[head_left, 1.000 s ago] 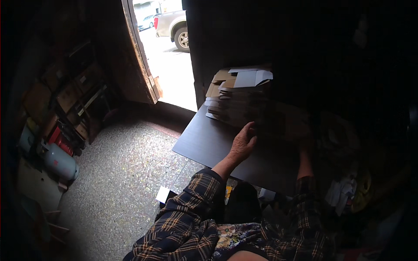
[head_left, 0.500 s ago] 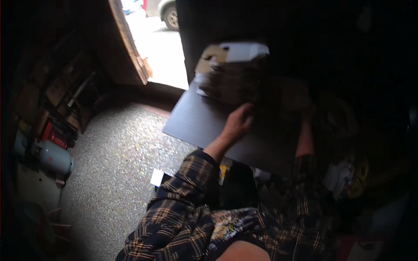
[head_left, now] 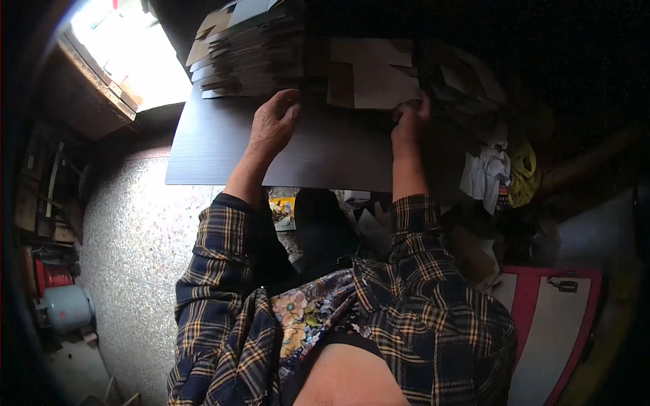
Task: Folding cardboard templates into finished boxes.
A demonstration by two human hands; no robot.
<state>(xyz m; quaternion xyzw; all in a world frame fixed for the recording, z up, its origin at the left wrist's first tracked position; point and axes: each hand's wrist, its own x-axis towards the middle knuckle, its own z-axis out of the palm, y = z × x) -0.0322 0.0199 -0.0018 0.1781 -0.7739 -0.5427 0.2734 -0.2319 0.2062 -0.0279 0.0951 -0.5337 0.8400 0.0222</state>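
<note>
A tall stack of folded cardboard pieces (head_left: 247, 57), white and brown, stands on the far left of a dark grey tabletop (head_left: 223, 145). My left hand (head_left: 274, 122) is just in front of the stack's lower right corner. Its fingers are loosely bent, with nothing visible between them. To the right of the stack lies a flat, die-cut cardboard piece (head_left: 379, 78). My right hand (head_left: 411, 120) pinches that piece at its near right corner. Shadow covers part of these fingers and the stack's right side.
Crumpled white paper (head_left: 486, 172) and a yellow plastic bag (head_left: 525, 172) are at the table's right. A pink-edged cabinet (head_left: 548, 325) with a padlock stands lower right. A grey gas cylinder (head_left: 68, 308) is at the left, beyond the speckled floor (head_left: 128, 257). A bright doorway (head_left: 135, 54) opens at upper left.
The view has turned, so the table and stack appear higher and farther left. Both hands are on the table side as before; the cardboard piece by my right hand now shows more clearly.
</note>
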